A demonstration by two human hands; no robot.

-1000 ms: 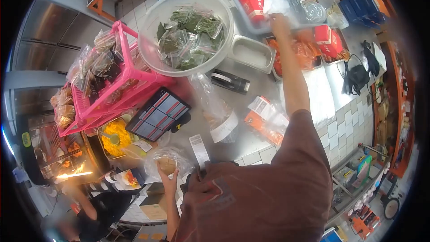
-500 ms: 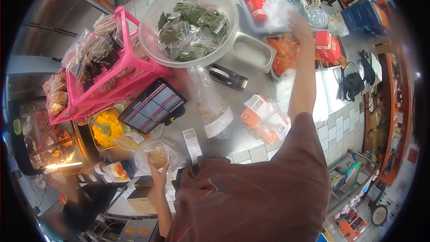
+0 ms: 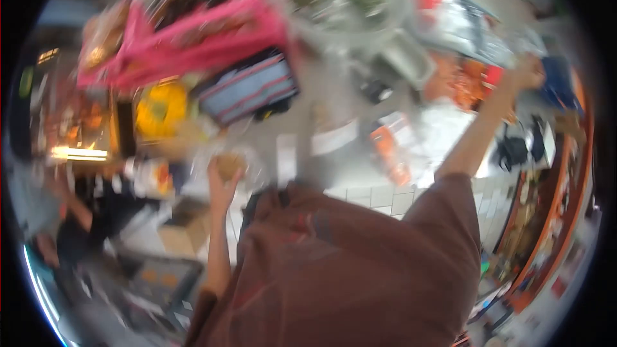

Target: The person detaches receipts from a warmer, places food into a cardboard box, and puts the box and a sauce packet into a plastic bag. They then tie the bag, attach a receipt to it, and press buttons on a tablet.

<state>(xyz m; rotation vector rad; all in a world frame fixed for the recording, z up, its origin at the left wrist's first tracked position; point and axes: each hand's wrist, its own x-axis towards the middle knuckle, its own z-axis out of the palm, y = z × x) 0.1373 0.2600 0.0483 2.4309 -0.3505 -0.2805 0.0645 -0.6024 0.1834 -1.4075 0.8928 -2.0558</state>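
The frame is smeared by motion. Near the counter's front edge my left hand (image 3: 225, 180) is closed round a round tan item (image 3: 231, 166) in a clear plastic bag (image 3: 254, 170). My right hand (image 3: 528, 72) is stretched far to the right, beside dark blue boxes (image 3: 560, 83) and a clear plastic bundle (image 3: 524, 42); its fingers are too blurred to read. Below my right forearm lie white bags (image 3: 443, 132). An orange packet with a white label (image 3: 389, 148) lies left of them.
A pink crate (image 3: 193, 38) with bagged items stands at the upper left, a tablet (image 3: 247, 87) below it. A tub of bagged leaves (image 3: 340, 35) is at the top. Another person (image 3: 83, 218) is at the lower left, near a lit oven (image 3: 74, 122).
The view has turned, shifting the scene. My right hand has moved right, away from the white plastic over the blue tray. My left hand still holds the bagged item.
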